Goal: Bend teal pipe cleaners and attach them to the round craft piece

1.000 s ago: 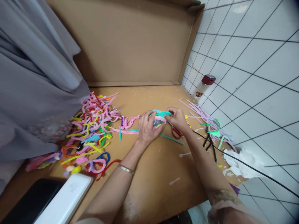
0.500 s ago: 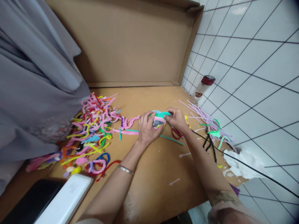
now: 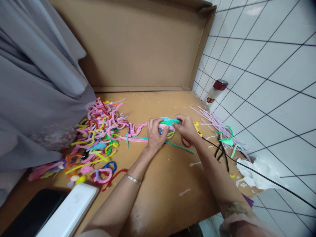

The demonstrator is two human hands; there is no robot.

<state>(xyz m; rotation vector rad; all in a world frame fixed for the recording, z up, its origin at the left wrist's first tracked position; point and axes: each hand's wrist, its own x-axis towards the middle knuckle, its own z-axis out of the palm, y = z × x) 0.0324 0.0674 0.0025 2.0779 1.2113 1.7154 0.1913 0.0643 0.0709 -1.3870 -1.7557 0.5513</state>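
Both hands meet over a small rounded craft piece [image 3: 167, 127] wound with pink, green, blue and yellow fuzzy stems, near the middle of the table. My left hand [image 3: 156, 133] wraps round its left side, thumb on the near side. My right hand [image 3: 185, 125] pinches the turquoise-green strip on its upper right. A thin teal stem [image 3: 181, 147] lies on the table just below the piece. Red-handled scissors [image 3: 186, 141] rest beside my right wrist, partly hidden by it.
Tangled colourful stems [image 3: 106, 121] cover the left side. Lilac stems [image 3: 217, 126], a lidded bottle [image 3: 214, 94], a yellow tool [image 3: 197, 129] with a black cable and white tissue [image 3: 258, 172] lie right. A white box-like object [image 3: 70, 210] sits front left; cardboard [image 3: 138, 46] stands behind.
My left thumb and the craft piece have shifted slightly, and more of its yellow lower edge shows. The right hand keeps its pinch, moved very little.
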